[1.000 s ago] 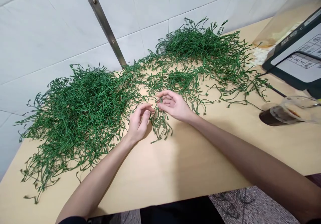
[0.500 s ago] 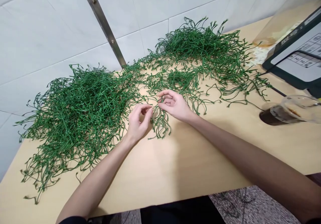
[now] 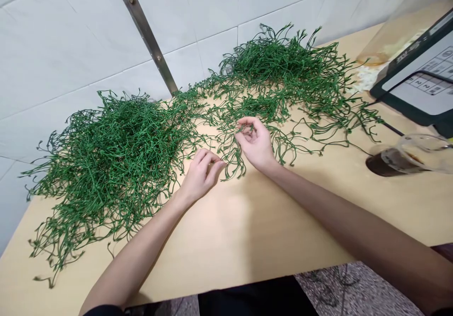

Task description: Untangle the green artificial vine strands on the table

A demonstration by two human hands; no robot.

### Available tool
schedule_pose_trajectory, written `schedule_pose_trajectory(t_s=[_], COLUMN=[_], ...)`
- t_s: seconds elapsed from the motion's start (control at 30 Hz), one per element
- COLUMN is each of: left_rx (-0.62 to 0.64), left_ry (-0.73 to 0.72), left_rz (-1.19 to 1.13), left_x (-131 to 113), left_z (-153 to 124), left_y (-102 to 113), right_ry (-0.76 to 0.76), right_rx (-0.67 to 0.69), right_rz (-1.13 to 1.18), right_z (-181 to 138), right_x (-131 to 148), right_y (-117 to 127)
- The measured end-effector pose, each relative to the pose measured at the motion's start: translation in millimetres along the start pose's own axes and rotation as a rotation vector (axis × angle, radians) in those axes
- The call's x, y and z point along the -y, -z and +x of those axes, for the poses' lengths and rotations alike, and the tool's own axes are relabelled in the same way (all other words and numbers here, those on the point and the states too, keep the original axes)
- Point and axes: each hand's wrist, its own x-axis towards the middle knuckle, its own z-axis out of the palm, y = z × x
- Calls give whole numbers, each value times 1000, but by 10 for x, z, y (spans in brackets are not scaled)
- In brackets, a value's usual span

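Observation:
Thin green plant-like stems with small forked tips lie tangled in a large left heap (image 3: pixel 116 160) and a right heap (image 3: pixel 279 63). My right hand (image 3: pixel 257 143) has its fingers curled at a small bunch of stems (image 3: pixel 235 158), which trails over the table below its thumb; the exact grip is partly hidden. Lower and to the left, my left hand (image 3: pixel 203 172) rests near the table with thumb and forefinger pinched together. Whatever lies between those fingertips is too small to make out.
The wooden table (image 3: pixel 212 245) meets a tiled wall (image 3: pixel 81 37) with a metal bracket (image 3: pixel 150 37). On the right stand a cup of dark drink (image 3: pixel 392 162), a dark-framed panel with printed labels (image 3: pixel 421 70) and a large clear container (image 3: pixel 392 28). A thin cable crosses there.
My right hand has moved up and right, and the small bunch has shifted the same way. My left hand has drifted slightly right and down, so the hands are farther apart.

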Motion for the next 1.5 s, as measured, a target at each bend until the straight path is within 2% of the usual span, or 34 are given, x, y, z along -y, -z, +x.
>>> schedule_pose_trajectory(t_s=[0.1, 0.2, 0.3, 0.43, 0.6, 0.67, 0.73, 0.9, 1.07, 1.27, 1.5], left_rx=[-129, -254, -281, -185, 179, 239, 224, 97, 101, 106, 99], left_ry=[83, 259, 314, 160, -109, -166, -163, -92, -30, -112, 47], left_rz=[-28, -116, -162, -169, -70, -34, -23, 8, 27, 96, 168], left_x=[33, 78, 97, 50, -28, -40, -41, -17, -15, -15, -26], left_z=[-9, -28, -48, -42, -7, -5, -11, -32, -49, -49, -26], left_y=[7, -2, -15, 0, 46, 48, 37, -12, -28, -43, -24], right_ry=[59, 69, 64, 50, 50, 55, 67, 60, 0, -10, -2], right_rx=[-41, -65, -71, -55, -36, -28, -17, 3, 10, 18, 34], right_rz=[-90, -121, -133, -127, -143, -162, -180, -180, -87, -76, -50], right_z=[-1, 5, 10, 10, -1, -4, -5, -15, -22, -18, -31], right_x=[1, 14, 24, 34, 50, 42, 27, 20, 72, 66, 71], right_y=[20, 31, 31, 31, 38, 39, 39, 31, 16, 13, 6])
